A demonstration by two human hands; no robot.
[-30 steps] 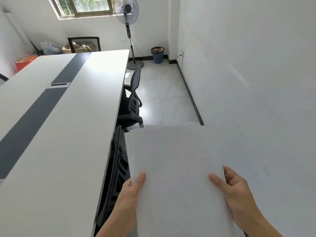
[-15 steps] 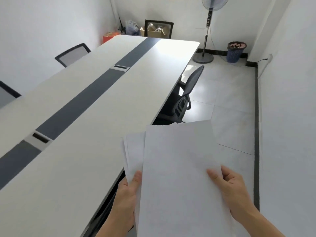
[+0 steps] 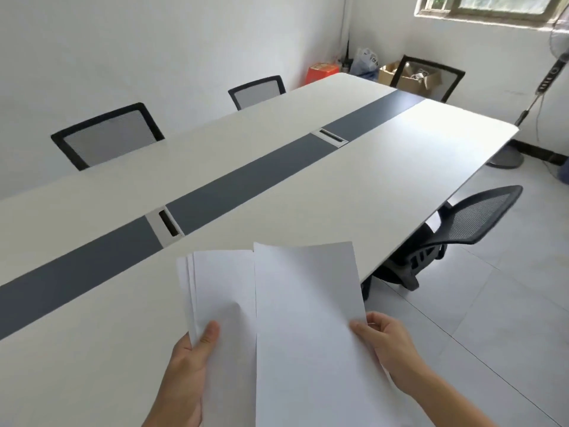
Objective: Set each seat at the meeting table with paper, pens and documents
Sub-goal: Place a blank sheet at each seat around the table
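A long white meeting table (image 3: pixel 354 186) with a dark grey centre strip (image 3: pixel 246 180) fills the view. I hold white paper above its near edge. My left hand (image 3: pixel 187 374) grips a small stack of sheets (image 3: pixel 221 291) by its lower edge. My right hand (image 3: pixel 388 346) pinches the right edge of a single top sheet (image 3: pixel 308 318), which is slid to the right off the stack. No pens or other documents are visible. The tabletop bears nothing.
Black mesh chairs stand at the far side (image 3: pixel 107 134) (image 3: pixel 257 90), the far end (image 3: pixel 428 77) and the near right (image 3: pixel 462 223). Two cable ports (image 3: pixel 167 223) (image 3: pixel 331 135) sit in the strip. A fan stand (image 3: pixel 508 155), boxes (image 3: pixel 400 75) and an orange box (image 3: pixel 321 70) occupy the far corner.
My view has swung left from the wall and floor onto the table. The top sheet has slid right, away from the stack in my left hand.
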